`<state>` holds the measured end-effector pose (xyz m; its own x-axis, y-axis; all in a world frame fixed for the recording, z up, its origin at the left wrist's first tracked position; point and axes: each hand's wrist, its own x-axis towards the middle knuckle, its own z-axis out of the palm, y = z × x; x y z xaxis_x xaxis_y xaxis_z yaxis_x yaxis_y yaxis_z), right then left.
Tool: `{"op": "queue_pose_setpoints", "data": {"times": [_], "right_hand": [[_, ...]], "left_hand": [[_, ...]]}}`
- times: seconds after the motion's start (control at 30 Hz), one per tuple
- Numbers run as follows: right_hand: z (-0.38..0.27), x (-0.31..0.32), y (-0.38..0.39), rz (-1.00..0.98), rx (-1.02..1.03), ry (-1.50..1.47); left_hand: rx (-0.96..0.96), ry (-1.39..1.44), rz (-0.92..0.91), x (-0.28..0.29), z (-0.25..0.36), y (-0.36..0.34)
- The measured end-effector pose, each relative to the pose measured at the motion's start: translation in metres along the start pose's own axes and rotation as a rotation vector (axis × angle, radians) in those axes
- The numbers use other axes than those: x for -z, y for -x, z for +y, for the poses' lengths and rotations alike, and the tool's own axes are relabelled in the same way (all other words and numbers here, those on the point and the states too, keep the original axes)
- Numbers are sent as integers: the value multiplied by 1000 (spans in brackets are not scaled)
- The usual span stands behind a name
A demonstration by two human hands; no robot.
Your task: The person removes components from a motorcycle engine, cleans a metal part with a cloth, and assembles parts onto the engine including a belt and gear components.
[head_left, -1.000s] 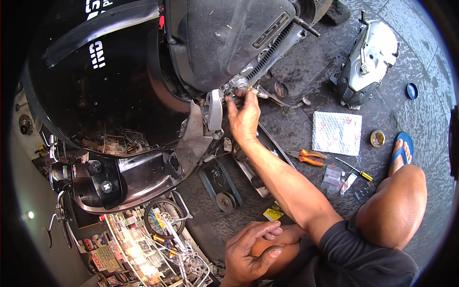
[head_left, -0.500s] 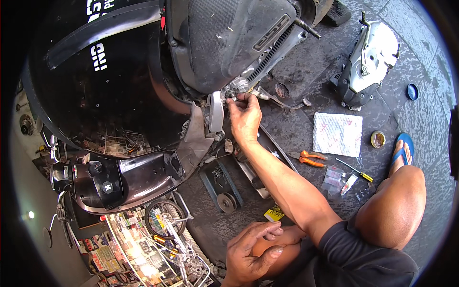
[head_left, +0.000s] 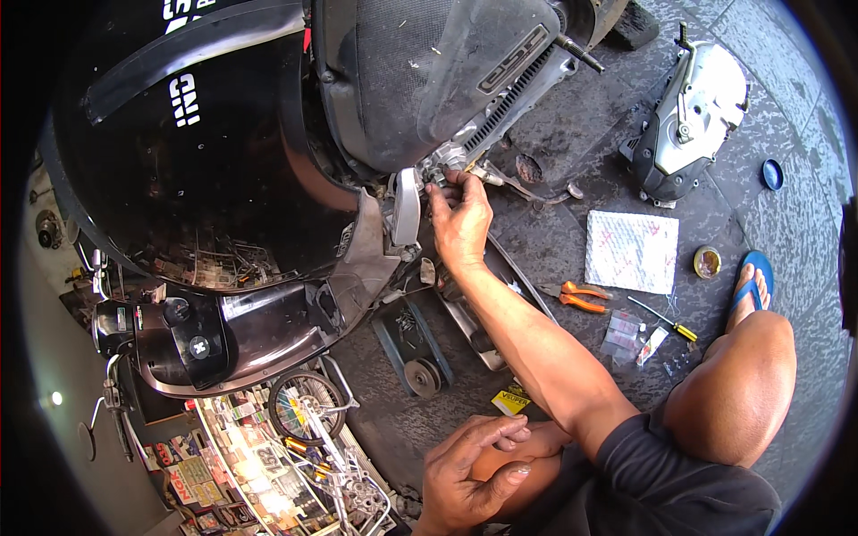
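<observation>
At the underside of the scooter [head_left: 241, 152], my right hand [head_left: 462, 228] reaches into the metal fittings [head_left: 444, 161] below the black ribbed cover [head_left: 420, 80]. Its thumb and fingers pinch together there; whatever lies between them is hidden. Just left of the fingertips is a grey metal bracket [head_left: 406, 210], and a cable or hose with a metal end [head_left: 527, 190] runs off to the right. My left hand [head_left: 474, 469] hangs near my bent leg at the bottom, fingers loosely bent, thumb apart, with nothing in it.
On the dark floor lie orange-handled pliers [head_left: 579, 297], a yellow-handled screwdriver [head_left: 663, 319], a white cloth [head_left: 631, 252], small plastic bags [head_left: 623, 331], an open tin [head_left: 707, 263], a blue lid [head_left: 771, 174] and a silver engine cover [head_left: 706, 107]. A tray with a pulley [head_left: 423, 377] sits left of my arm.
My right hand has shifted very slightly right, still pinching at the same fittings. The view has moved a touch; my left hand stays put.
</observation>
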<state>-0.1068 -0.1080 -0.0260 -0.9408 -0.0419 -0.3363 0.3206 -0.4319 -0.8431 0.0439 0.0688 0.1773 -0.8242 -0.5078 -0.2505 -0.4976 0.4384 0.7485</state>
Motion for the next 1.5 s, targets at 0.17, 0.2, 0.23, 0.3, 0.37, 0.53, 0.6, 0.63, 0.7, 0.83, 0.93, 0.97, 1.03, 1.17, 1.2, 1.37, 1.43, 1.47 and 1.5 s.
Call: {"op": "queue_pose_setpoints", "data": {"times": [0.17,0.2,0.23,0.3,0.37,0.53,0.6,0.63,0.7,0.83,0.93,0.97,1.03,1.17,1.2,1.37,1.43,1.47,1.5], "right_hand": [[-14,3,1,-7,-155,68],[-17,5,0,-23,-187,106],[-19,5,-1,-40,-219,143],[-23,4,-6,-64,-297,192],[-21,4,-13,-84,-333,232],[-17,3,-13,-148,-571,-182],[-10,1,-9,-129,-471,-245],[-12,0,-6,-119,-427,-276],[-15,1,-4,-133,-375,-119],[-19,5,-9,-173,-202,322],[-16,7,-14,-213,-204,386],[-14,7,-15,-230,-209,384],[-9,3,-18,-240,-280,314],[-15,-4,-23,-344,-1000,-454],[-18,0,-21,-378,-1075,-611],[-15,-12,-18,-220,-930,-399],[-8,-23,-15,-84,-764,-280],[31,-26,-34,20,-617,-143],[39,-29,-29,14,-526,-73]], "left_hand": [[-2,-8,-6,0,0,0],[-8,-12,-9,1,0,0],[-5,2,0,0,-1,1],[1,29,20,-2,-2,2],[-13,8,5,-2,-1,0],[-19,-17,-14,0,0,-2],[-34,-21,-18,0,1,-2],[-15,-22,-25,0,-2,0],[22,-24,-41,1,-8,6],[16,-2,-39,0,-3,1],[-19,11,-116,6,-2,-4],[-25,6,-117,5,-2,-4],[-18,-1,-96,4,-1,-3],[-26,-8,-85,4,-7,1],[-43,-10,-100,5,-8,1],[-23,15,-102,5,0,-3],[-21,14,-90,5,-2,-2],[-44,26,-116,-2,0,-6],[-39,18,-108,0,-2,-5]]}}
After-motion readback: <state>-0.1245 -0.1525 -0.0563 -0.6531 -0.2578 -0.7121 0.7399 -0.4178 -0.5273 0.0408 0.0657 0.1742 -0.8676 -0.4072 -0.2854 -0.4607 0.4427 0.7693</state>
